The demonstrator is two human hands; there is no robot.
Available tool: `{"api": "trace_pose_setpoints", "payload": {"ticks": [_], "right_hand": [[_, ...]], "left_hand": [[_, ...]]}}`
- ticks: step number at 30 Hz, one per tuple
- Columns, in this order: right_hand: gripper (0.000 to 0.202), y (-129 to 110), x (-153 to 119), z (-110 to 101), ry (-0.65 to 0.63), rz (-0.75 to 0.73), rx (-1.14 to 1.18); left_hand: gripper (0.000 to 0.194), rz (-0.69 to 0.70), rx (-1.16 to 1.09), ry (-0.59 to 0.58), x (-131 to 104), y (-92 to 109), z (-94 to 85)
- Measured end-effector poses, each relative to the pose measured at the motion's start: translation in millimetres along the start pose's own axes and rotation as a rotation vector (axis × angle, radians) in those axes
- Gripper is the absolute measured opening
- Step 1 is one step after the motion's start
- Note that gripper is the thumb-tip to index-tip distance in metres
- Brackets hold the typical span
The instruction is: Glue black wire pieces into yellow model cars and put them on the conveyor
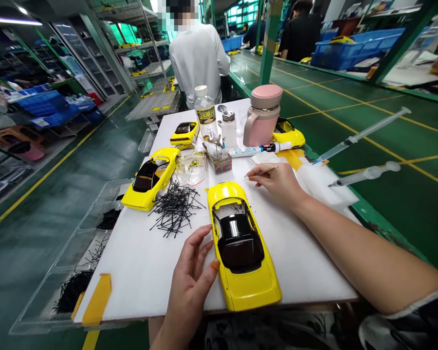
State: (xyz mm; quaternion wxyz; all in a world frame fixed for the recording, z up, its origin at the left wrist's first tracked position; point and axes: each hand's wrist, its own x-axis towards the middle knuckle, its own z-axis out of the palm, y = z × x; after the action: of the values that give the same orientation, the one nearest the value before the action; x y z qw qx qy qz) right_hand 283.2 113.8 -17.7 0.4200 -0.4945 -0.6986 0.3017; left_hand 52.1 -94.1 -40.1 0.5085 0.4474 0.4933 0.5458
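A yellow model car body (248, 287) with a black roof and dark rear window lies on the white work board (142, 272) in front of me. At its left side is my left hand (195, 272), with curved fingers and thumb against the edge; some fingertips are hidden. My right hand (273, 184) pinches a thin metal tool (268, 170), which looks like tweezers, with its tip beyond the car's upper right. Left of the car is a loose pile of thin black sticks (175, 206). Another yellow car body (142, 194) lies beside that pile.
Behind are a clear bottle (207, 116), a pink mug (264, 116), a marker pen (259, 148), a small box of tools (221, 163) and further yellow car bodies (185, 132). Two syringes (365, 175) lie at right. A clear plastic tray (51, 287) sits left. A person in white (200, 58) is ahead.
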Motion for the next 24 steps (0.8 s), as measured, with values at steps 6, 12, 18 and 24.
{"api": "trace_pose_setpoints", "payload": {"ticks": [6, 12, 18, 24], "right_hand": [[0.016, 1.4, 0.0, 0.9, -0.033, -0.025, 0.009], [0.018, -0.2, 0.1, 1.4, -0.050, -0.043, 0.004], [0.012, 0.6, -0.4, 0.9, -0.051, -0.067, -0.011], [0.012, 2.6, -0.3, 1.7, -0.054, -0.082, -0.021]], "left_hand": [[0.044, 0.020, -0.015, -0.002, 0.7, 0.4, 1.0], [0.045, 0.022, -0.014, 0.004, 0.7, 0.0, 2.5], [0.045, 0.022, -0.011, -0.008, 1.5, 1.0, 2.5], [0.045, 0.018, -0.019, -0.004, -0.4, 2.1, 2.7]]}}
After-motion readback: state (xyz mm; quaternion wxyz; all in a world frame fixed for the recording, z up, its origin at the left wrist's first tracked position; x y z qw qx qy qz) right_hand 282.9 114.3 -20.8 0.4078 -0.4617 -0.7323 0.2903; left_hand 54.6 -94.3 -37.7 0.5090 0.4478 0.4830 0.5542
